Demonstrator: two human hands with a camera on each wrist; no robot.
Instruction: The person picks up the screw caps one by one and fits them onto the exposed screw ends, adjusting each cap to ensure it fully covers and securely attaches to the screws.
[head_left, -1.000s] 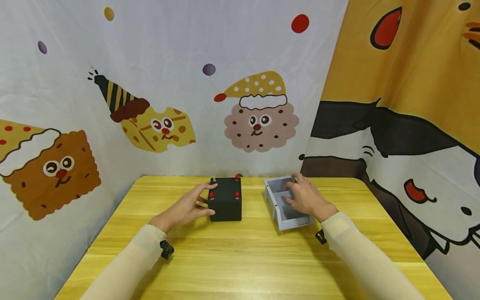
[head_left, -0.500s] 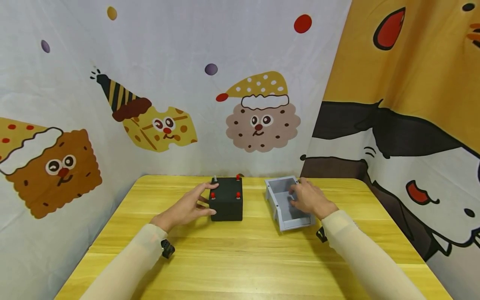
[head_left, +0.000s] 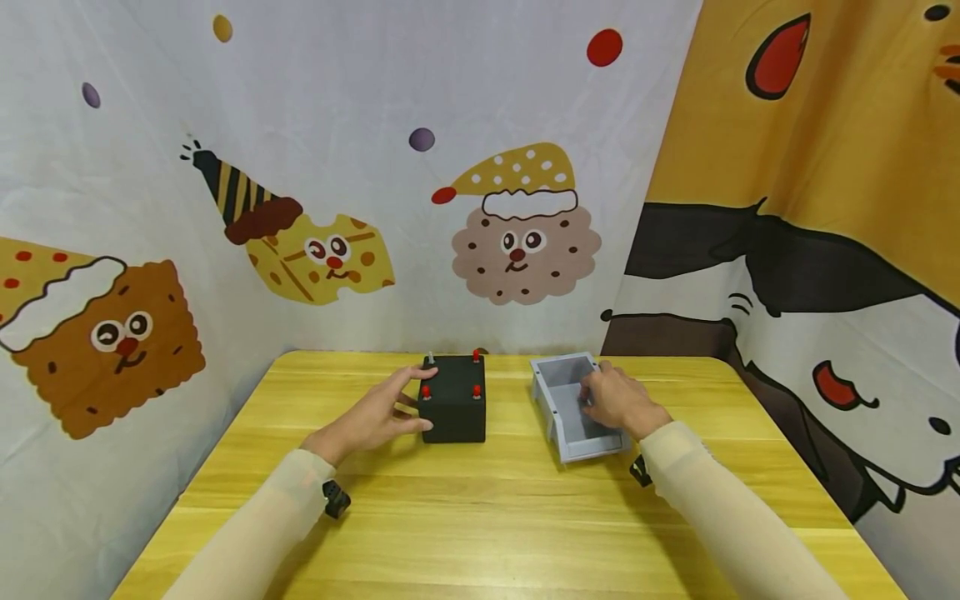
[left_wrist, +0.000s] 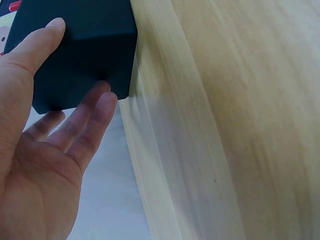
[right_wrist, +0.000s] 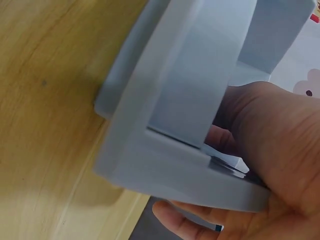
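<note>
A black box (head_left: 453, 408), with red-tipped posts on its top and a silver stub at the back left corner, stands near the table's far side. My left hand (head_left: 375, 418) touches its left side; in the left wrist view the thumb (left_wrist: 50, 35) lies on one face and fairly straight fingers meet another, the palm apart. To the right sits a grey plastic bin (head_left: 573, 448), open-topped and slightly turned. My right hand (head_left: 618, 402) grips its right wall; in the right wrist view the thumb side is inside and fingers (right_wrist: 185, 222) show outside. The bin's inside is partly hidden.
Both things rest on a yellow wood-grain table (head_left: 480, 517). Behind it hangs a white curtain (head_left: 345, 100) printed with cartoon food, and at the right a yellow and black printed cloth (head_left: 750, 150). A bare strip of table separates box and bin.
My right hand's fingers have drawn in from a spread pose over the bin to a closer grip on its right wall. Left hand, box and bin stay about where they were.
</note>
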